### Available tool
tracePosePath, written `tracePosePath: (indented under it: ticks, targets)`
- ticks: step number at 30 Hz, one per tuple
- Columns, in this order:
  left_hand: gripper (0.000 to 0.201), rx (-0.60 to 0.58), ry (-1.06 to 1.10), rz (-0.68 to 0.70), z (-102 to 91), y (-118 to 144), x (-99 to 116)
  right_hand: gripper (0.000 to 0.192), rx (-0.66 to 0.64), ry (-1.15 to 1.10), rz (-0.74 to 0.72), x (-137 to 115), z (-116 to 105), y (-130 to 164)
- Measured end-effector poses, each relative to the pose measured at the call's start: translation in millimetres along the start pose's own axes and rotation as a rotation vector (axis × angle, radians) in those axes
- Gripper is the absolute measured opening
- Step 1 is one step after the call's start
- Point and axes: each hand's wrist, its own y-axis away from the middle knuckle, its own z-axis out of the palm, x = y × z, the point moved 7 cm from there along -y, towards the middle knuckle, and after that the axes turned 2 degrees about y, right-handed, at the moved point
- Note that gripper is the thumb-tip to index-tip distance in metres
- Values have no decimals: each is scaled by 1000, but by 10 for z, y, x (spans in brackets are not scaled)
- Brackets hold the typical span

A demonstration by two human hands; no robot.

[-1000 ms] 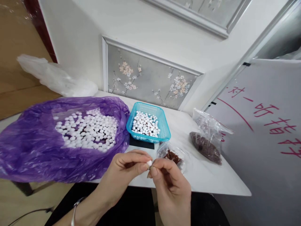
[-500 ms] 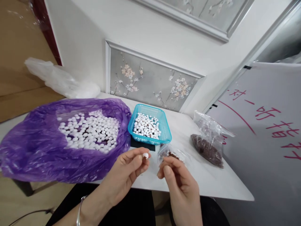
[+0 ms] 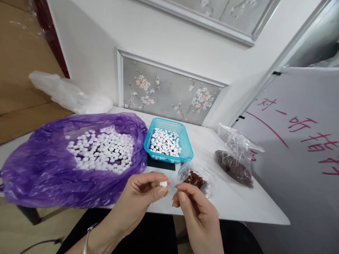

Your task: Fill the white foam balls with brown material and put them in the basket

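Note:
Between the thumb and fingers of my left hand [image 3: 143,194] is a small white foam-like ball [image 3: 163,183]. My right hand [image 3: 197,208] is closed in a pinch just to the right of it, the two hands apart; whatever its fingertips hold is too small to make out. Behind my right hand sits a clear plastic bag [image 3: 210,176] with reddish-brown bits [image 3: 195,179] in it. Beyond my hands stands a turquoise basket [image 3: 187,151] of white balls, some showing brown specks. To the left lies an open purple plastic bag [image 3: 53,173] holding many more white balls [image 3: 111,148].
A zip bag [image 3: 233,167] of dark brown material lies on the white table [image 3: 254,208] at right, near a whiteboard [image 3: 296,158] with red writing. Under the basket is a black flat item [image 3: 161,164]. A crumpled clear bag [image 3: 66,93] rests at the back left.
My left hand has turned, with its thumb now along the white ball, and moved slightly down. My right hand has shifted a little left and down, showing more of the brown bits.

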Motion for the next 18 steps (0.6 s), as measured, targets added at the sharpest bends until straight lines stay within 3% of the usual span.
tracePosePath:
  ticks: [4, 8, 10, 13, 15, 18]
  targets:
    - [6, 30, -19, -8, -3, -7, -7, 18, -9, 28, -20, -20, 4, -4]
    - [11, 174, 77, -136, -85, -98, -119, 18, 23, 103, -34, -17, -75, -13]
    - [17, 229, 112, -137, -80, -219, -103, 20, 63, 189, -22, 45, -197, -52]
    - [36, 212, -21, -12, 35, -508, 72, 25, 110, 461, -60, 170, -428, -192]
    - [50, 190, -186, 76, 113, -707, 211, 29, 144, 701, -170, 219, -545, -320]
    - [63, 206, -340, 124, 79, -891, 380, 33, 42, 1028, -217, 387, -543, -509]
